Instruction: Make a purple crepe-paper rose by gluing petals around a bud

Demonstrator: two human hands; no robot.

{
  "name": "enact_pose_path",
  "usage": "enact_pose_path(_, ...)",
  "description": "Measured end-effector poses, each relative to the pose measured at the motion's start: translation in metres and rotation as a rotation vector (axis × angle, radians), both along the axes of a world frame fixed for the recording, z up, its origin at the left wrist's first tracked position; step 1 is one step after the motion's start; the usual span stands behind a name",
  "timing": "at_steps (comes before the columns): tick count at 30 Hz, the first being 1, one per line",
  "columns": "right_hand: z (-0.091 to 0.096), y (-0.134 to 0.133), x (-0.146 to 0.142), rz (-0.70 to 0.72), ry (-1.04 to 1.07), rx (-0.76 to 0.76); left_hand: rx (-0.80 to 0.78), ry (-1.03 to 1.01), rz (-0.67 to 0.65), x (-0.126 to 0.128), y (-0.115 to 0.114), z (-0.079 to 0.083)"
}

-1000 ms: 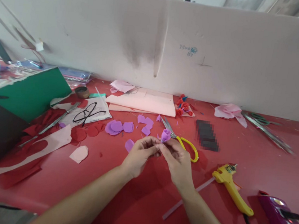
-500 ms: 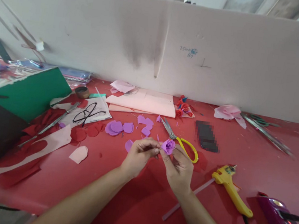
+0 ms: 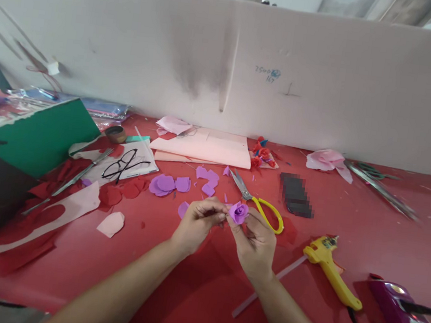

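Observation:
A small purple foam rose [image 3: 239, 212] is held above the red table [image 3: 199, 296], its rolled centre facing me. My right hand [image 3: 256, 242] pinches it from below and the right. The fingertips of my left hand [image 3: 198, 222] are closed against the rose's left side. Loose purple petals [image 3: 167, 183] lie on the table just beyond my hands, and one more petal [image 3: 183, 209] sits by my left knuckles. Yellow-handled scissors [image 3: 259, 203] lie shut right behind the rose.
A yellow glue gun [image 3: 330, 270] and a purple device [image 3: 406, 321] lie at the right. Glasses [image 3: 124, 163] rest on paper at the left, near red scraps and a green sheet [image 3: 38, 137]. Pink sheets [image 3: 205, 150] lie against the back wall.
The rose has tipped from upright to face me and come down slightly. Both hands stayed together on it, turning it.

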State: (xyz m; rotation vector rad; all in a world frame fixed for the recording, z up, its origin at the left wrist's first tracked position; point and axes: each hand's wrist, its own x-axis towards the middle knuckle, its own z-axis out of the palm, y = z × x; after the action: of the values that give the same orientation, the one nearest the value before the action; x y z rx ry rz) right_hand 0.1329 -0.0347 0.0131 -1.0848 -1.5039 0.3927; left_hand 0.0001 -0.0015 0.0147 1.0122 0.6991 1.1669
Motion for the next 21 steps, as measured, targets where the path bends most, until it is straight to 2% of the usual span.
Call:
enact_pose_path(4, 0.000, 0.002, 0.000, -0.028, -0.020, -0.013, -0.030, 0.007, -0.028, 0.001, 0.000, -0.002)
enact_pose_path(9, 0.002, 0.004, -0.003, -0.084, -0.045, 0.005, -0.065, -0.044, 0.003, 0.004, 0.000, -0.005)
enact_pose_path(14, 0.009, 0.001, 0.000, 0.017, -0.043, 0.005, -0.119, -0.191, -0.021, 0.002, 0.004, -0.005)
enact_pose_path(19, 0.011, 0.001, 0.016, 0.138, 0.237, -0.108, -0.196, -0.228, -0.156, -0.004, 0.005, -0.002)
enact_pose_path(21, 0.010, 0.003, 0.021, 0.171, 0.362, -0.134, -0.202, -0.204, -0.161, -0.004, 0.005, -0.001)
